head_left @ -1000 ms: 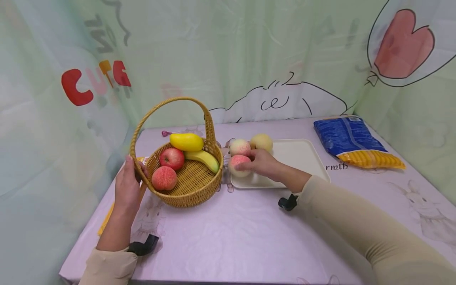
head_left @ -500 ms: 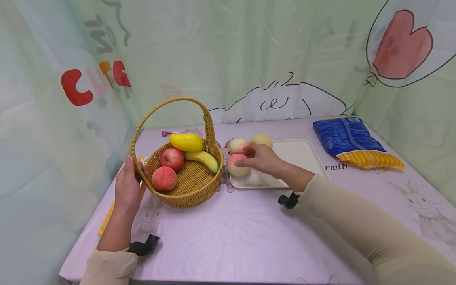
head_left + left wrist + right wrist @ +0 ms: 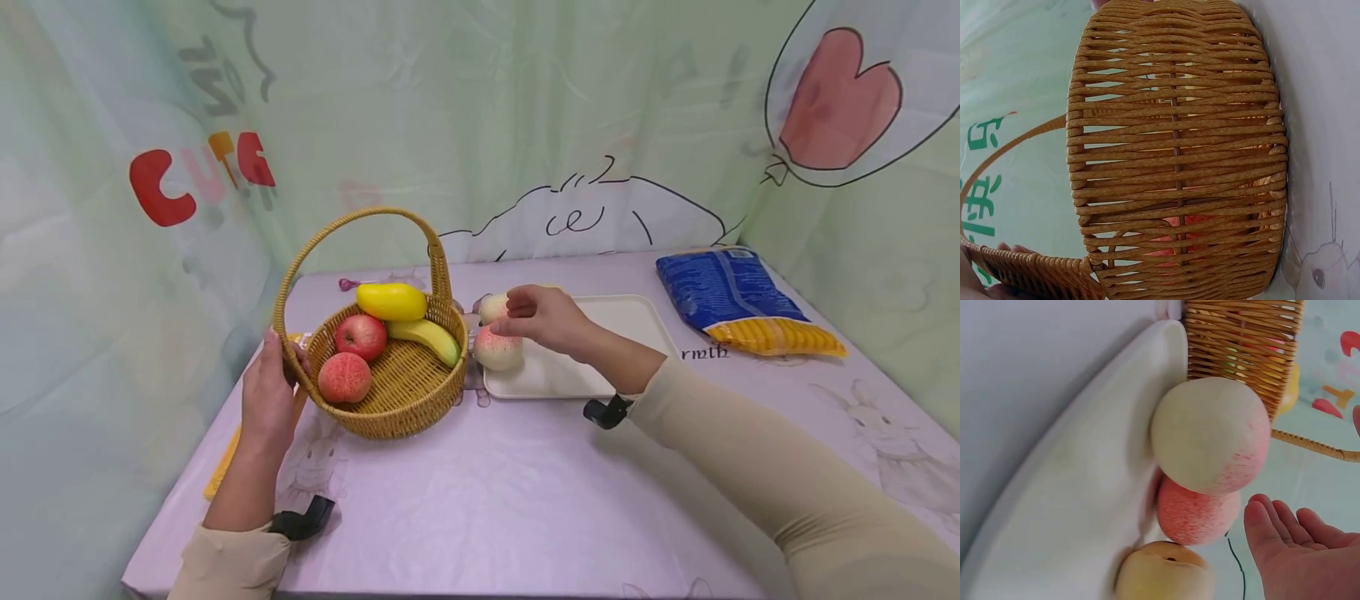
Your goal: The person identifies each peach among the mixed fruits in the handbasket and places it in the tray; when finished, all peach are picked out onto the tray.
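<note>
My left hand (image 3: 268, 392) grips the base of the handle of a wicker basket (image 3: 405, 423) at its left side. Inside the basket lie a yellow mango (image 3: 392, 302), a red apple (image 3: 362, 337), a reddish peach (image 3: 344, 377) and a banana (image 3: 427, 340). Just above a pale pink peach (image 3: 498, 353) hovers my right hand (image 3: 555, 321), fingers extended and holding nothing. That peach sits at the left end of a white tray (image 3: 622, 333). Behind it is another pink peach (image 3: 1197, 512), then a yellowish pear-like fruit (image 3: 1166, 575), mostly hidden by the hand in the head view.
A blue and yellow bag (image 3: 738, 292) lies at the back right of the table. Something yellow and flat (image 3: 225, 462) shows beside my left forearm. A small purple lollipop (image 3: 347, 284) rests behind the basket. Curtains enclose the back and sides.
My right hand has let go of the near peach and risen slightly, its fingers spreading away. The peach stays at the tray's left end. My left hand and the basket stay put.
</note>
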The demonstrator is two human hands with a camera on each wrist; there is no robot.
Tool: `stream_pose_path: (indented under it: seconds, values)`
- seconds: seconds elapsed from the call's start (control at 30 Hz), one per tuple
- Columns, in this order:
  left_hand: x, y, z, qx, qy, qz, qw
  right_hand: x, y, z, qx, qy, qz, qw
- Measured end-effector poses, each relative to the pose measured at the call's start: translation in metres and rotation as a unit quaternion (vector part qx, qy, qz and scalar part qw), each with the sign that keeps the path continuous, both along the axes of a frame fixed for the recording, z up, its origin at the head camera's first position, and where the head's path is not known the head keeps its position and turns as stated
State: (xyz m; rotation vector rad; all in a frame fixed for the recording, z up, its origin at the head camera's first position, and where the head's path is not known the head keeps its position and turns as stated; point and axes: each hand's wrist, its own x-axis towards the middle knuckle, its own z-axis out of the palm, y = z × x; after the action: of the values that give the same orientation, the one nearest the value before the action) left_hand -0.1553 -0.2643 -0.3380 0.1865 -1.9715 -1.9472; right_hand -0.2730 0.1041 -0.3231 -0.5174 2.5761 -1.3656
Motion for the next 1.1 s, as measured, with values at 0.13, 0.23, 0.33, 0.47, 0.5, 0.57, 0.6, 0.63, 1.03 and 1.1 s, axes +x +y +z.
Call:
stream_pose_path:
  seconds: [0.13, 0.23, 0.33, 0.47, 0.5, 0.57, 0.6, 0.63, 1.03, 1.1]
  values:
    - [0.000, 0.000, 0.000, 0.002, 0.001, -0.002, 1.0000, -0.001, -0.002, 0.009, -0.001, 0.001, 0.009, 1.0000]
    - [0.000, 0.000, 0.000, 0.001, 0.002, -0.005, 1.0000, -0.001, -0.004, 0.015, 0.001, 0.005, 0.015, 0.9999]
    - [0.000, -0.001, 0.000, 0.003, 0.003, -0.006, 1.0000, 0.000, -0.008, 0.021, 0.004, 0.008, 0.024, 0.9997]
    - [0.000, 0.000, 0.000, 0.002, 0.001, -0.006, 1.0000, 0.001, -0.013, 0.028, 0.011, 0.014, 0.043, 0.9989]
    - [0.000, 0.000, 0.000, 0.001, 0.000, -0.006, 1.0000, 0.002, -0.015, 0.031, 0.011, 0.016, 0.049, 0.9986]
    - [0.000, 0.000, 0.000, -0.001, -0.001, -0.004, 1.0000, 0.002, -0.018, 0.035, 0.013, 0.018, 0.061, 0.9979]
    - [0.000, 0.000, 0.001, -0.003, -0.003, -0.002, 1.0000, 0.002, -0.020, 0.037, 0.013, 0.018, 0.068, 0.9975]
    - [0.000, 0.000, 0.001, -0.001, -0.004, -0.002, 1.0000, 0.002, -0.021, 0.039, 0.014, 0.019, 0.073, 0.9970]
    - [0.000, 0.000, 0.000, 0.004, -0.002, 0.000, 1.0000, 0.003, -0.046, 0.055, 0.058, -0.002, 0.116, 0.9916]
    - [0.001, -0.001, -0.001, 0.004, -0.005, 0.002, 1.0000, 0.003, -0.052, 0.056, 0.072, -0.005, 0.129, 0.9890]
